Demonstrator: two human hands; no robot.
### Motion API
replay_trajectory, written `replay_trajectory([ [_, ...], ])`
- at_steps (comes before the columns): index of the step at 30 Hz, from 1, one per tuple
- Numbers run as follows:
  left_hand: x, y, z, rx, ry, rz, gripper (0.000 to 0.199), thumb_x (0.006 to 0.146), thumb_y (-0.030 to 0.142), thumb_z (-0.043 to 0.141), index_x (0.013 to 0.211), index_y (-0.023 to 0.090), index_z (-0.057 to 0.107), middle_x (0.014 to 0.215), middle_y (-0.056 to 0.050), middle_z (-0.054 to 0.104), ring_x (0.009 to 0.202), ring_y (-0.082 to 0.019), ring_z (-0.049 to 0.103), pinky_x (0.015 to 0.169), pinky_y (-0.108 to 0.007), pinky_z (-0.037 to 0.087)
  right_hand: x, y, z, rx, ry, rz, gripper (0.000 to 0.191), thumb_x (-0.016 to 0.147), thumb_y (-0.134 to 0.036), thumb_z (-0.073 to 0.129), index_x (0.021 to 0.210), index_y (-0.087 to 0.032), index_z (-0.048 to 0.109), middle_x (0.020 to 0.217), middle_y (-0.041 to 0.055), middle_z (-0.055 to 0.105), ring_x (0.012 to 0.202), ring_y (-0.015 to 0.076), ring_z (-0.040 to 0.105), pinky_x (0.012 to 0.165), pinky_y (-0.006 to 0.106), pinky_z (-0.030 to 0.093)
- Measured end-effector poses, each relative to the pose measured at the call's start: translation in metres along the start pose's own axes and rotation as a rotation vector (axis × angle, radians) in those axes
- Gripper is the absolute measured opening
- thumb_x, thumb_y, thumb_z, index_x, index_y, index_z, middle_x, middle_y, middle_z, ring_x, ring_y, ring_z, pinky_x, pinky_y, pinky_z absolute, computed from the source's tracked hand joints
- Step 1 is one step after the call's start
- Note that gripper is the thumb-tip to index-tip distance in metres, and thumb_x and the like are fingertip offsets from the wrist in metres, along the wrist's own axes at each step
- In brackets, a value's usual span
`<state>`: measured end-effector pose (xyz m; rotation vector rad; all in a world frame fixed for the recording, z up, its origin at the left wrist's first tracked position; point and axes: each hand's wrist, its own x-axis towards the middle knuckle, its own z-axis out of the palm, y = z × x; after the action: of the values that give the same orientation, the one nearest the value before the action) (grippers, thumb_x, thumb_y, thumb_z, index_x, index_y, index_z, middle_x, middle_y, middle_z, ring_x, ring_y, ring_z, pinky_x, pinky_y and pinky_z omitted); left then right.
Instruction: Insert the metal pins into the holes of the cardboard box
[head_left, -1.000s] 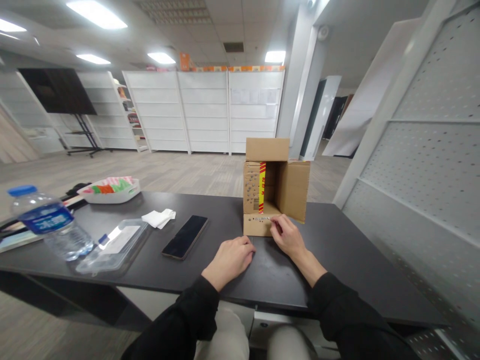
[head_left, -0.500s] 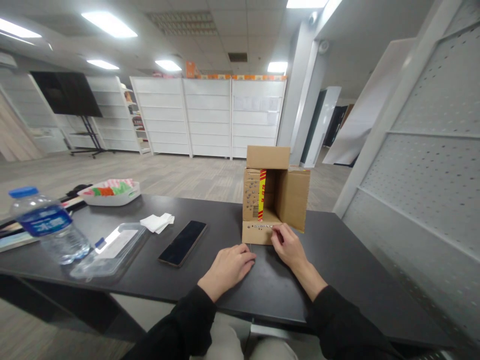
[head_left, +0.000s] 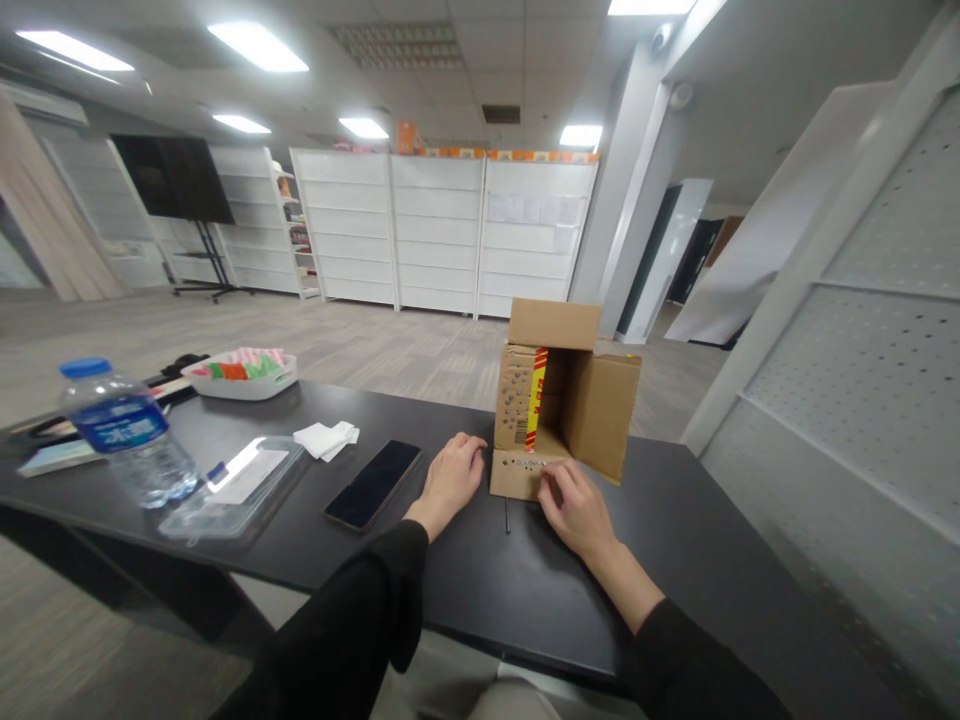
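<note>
An open cardboard box (head_left: pixel 517 400) stands on the dark table, its opening facing me, with yellow and red tape (head_left: pixel 536 400) beside the opening. Small metallic pieces and holes show on its lower front flap (head_left: pixel 517 480). My right hand (head_left: pixel 576 507) is at the right part of that flap, thumb and fingers pinched; what they hold is too small to make out. My left hand (head_left: pixel 456 474) is just left of the box with its fingers curled together, and their contents are hidden. A thin dark rod (head_left: pixel 508 515) lies on the table in front of the box.
A black phone (head_left: pixel 373 485) lies left of my left hand. Beyond it are white tissues (head_left: pixel 327 440), a clear plastic case (head_left: pixel 240 490), a water bottle (head_left: pixel 131 435) and a white basket (head_left: pixel 244 385) with colourful contents. A perforated panel (head_left: pixel 877 370) rises at the right.
My left hand has moved up and away from the thin rod, toward the left side of the box. The rod now shows uncovered. My right hand stays at the flap; the view has shifted slightly.
</note>
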<state>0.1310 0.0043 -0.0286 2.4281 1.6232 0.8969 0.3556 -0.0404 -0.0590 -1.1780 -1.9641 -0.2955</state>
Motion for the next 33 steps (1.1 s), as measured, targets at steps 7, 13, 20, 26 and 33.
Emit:
replay_trajectory([
  [7, -0.001, 0.003, 0.016, 0.155, -0.027, -0.014, 0.029, 0.093, 0.013, 0.041, 0.111, 0.019, 0.063, 0.108, -0.008, 0.064, 0.104, -0.021, 0.058, 0.092, -0.036, 0.044, 0.010, -0.005, 0.002, -0.103, -0.028, 0.000, 0.013, 0.087, -0.017, 0.053, 0.098, -0.021, 0.060, 0.097, 0.0094, 0.062, 0.089, 0.0256, 0.056, 0.077, 0.039, 0.045],
  [13, 0.001, 0.003, 0.017, 0.226, -0.066, -0.072, 0.030, 0.093, 0.014, 0.040, 0.115, 0.019, 0.059, 0.112, -0.010, 0.062, 0.107, -0.023, 0.054, 0.093, -0.037, 0.040, 0.029, -0.011, 0.017, -0.110, -0.008, 0.017, 0.013, 0.087, -0.021, 0.055, 0.098, -0.020, 0.062, 0.103, 0.0109, 0.061, 0.094, 0.0267, 0.055, 0.078, 0.040, 0.044],
  [20, 0.006, -0.002, 0.024, 0.240, -0.049, -0.111, 0.026, 0.092, 0.014, 0.041, 0.111, 0.019, 0.059, 0.112, -0.010, 0.062, 0.108, -0.024, 0.054, 0.093, -0.038, 0.040, 0.037, -0.015, 0.025, -0.141, 0.014, 0.014, 0.010, 0.084, -0.021, 0.059, 0.093, -0.022, 0.060, 0.102, 0.0103, 0.061, 0.096, 0.0276, 0.055, 0.079, 0.041, 0.043],
  [26, 0.007, -0.001, 0.028, 0.266, -0.060, -0.099, 0.024, 0.093, 0.016, 0.041, 0.109, 0.018, 0.059, 0.112, -0.011, 0.061, 0.108, -0.025, 0.053, 0.093, -0.039, 0.039, 0.035, -0.014, 0.027, -0.138, 0.021, 0.043, 0.006, 0.082, -0.021, 0.060, 0.088, -0.023, 0.059, 0.100, 0.0093, 0.061, 0.093, 0.0271, 0.053, 0.078, 0.041, 0.042],
  [33, 0.007, -0.001, 0.029, 0.305, -0.040, -0.097, 0.025, 0.093, 0.016, 0.040, 0.110, 0.017, 0.058, 0.111, -0.011, 0.061, 0.108, -0.025, 0.053, 0.092, -0.039, 0.039, 0.034, -0.019, 0.027, -0.127, -0.027, 0.090, 0.006, 0.081, -0.021, 0.061, 0.087, -0.023, 0.061, 0.101, 0.0096, 0.061, 0.096, 0.0276, 0.052, 0.081, 0.042, 0.041],
])
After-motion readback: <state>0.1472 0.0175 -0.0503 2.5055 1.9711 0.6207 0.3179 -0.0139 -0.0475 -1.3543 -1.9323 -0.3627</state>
